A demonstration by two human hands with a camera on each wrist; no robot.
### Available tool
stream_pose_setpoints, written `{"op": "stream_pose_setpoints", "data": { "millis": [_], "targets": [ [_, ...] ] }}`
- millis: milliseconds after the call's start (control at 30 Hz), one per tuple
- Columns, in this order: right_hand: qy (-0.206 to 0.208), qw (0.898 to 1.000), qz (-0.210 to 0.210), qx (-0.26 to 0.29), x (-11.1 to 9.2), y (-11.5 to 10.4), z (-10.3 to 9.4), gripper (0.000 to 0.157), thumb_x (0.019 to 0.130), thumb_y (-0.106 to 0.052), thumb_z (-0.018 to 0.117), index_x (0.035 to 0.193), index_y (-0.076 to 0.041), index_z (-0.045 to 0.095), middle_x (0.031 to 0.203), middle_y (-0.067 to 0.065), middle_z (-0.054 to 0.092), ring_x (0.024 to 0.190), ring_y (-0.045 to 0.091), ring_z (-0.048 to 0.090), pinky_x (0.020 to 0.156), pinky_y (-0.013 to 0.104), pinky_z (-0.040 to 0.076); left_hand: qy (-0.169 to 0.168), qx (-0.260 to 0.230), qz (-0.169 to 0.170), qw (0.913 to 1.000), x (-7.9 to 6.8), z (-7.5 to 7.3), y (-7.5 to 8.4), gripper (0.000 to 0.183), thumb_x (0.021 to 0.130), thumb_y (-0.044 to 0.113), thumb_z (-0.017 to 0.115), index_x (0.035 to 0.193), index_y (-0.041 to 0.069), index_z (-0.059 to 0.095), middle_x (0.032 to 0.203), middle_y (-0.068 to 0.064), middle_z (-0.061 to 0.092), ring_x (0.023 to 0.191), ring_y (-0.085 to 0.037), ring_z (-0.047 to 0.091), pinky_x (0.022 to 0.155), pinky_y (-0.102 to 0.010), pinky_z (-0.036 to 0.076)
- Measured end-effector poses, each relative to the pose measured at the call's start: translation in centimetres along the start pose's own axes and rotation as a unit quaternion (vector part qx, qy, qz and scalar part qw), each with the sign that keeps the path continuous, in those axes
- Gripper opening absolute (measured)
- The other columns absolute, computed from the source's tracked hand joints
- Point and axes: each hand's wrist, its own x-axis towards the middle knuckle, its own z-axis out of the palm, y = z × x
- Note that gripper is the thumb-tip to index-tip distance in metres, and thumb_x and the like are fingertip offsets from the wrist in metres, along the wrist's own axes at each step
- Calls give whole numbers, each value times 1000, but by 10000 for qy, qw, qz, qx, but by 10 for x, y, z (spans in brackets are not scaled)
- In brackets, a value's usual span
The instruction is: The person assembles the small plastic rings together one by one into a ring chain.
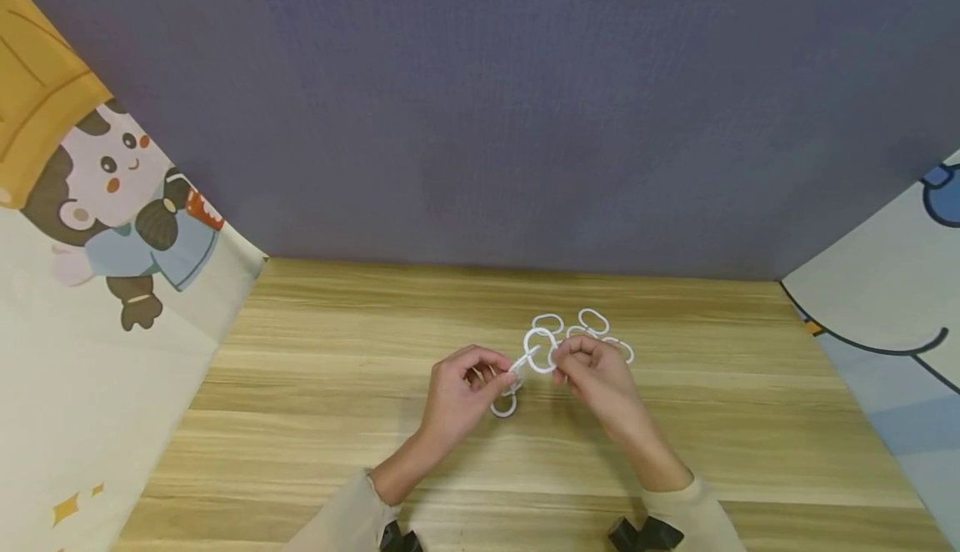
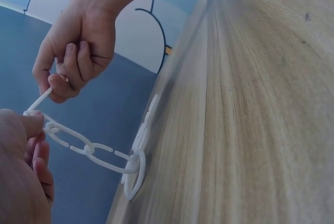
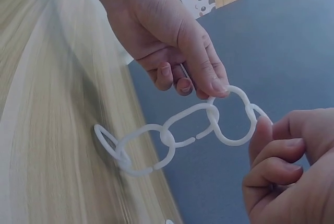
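A short chain of white plastic oval links point(image 3: 189, 117) runs between and below the two hands. My left hand point(image 1: 463, 393) pinches one link point(image 3: 235, 141) near the top between thumb and forefinger. My right hand point(image 1: 596, 377) pinches the end link point(image 3: 261, 112), which is hooked through the one at the left fingertips. From the left hand the rest of the chain hangs down, and its lowest link point(image 2: 136, 182) reaches the tabletop. Small gaps show in the sides of some hanging links. The right fingers partly hide the end link.
Several loose white links point(image 1: 593, 321) lie on the wooden table point(image 1: 337, 452) just beyond the right hand. A dark blue-grey panel point(image 1: 480, 118) rises along the table's far edge. Printed cartoon panels point(image 1: 127, 202) stand at either side.
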Motion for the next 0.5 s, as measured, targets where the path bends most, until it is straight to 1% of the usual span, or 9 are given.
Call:
{"op": "stream_pose_setpoints", "data": {
  "millis": [133,233,400,500],
  "targets": [
    [58,9996,8,-258,0,0,0,2,101,3,64,100,3,66,75,7,70,51,4,39,47,19,27,10,126,118,9999,-1,-1,-3,12,89,8,93,96,10,83,87,0,78,73,-5,62,60,-19,47],
    [82,9992,-41,-389,0,0,1,3,101,2,67,101,5,67,75,7,70,53,5,43,48,19,30,31,202,163,9997,-1,-1,-3,12,90,8,93,95,10,83,87,1,78,73,-5,62,60,-19,48],
    [81,9983,-130,-556,0,1,3,7,102,-1,70,102,6,68,74,5,70,53,6,44,49,20,31,81,262,157,9995,0,-2,-1,11,90,9,93,95,11,84,86,3,77,72,-5,61,60,-19,48],
    [119,9985,-156,-512,0,2,4,7,102,0,70,102,7,68,74,6,71,51,6,43,49,20,32,117,253,95,9996,1,-1,-2,11,90,9,93,95,12,83,85,3,77,72,-6,61,60,-19,48]
  ]
}}
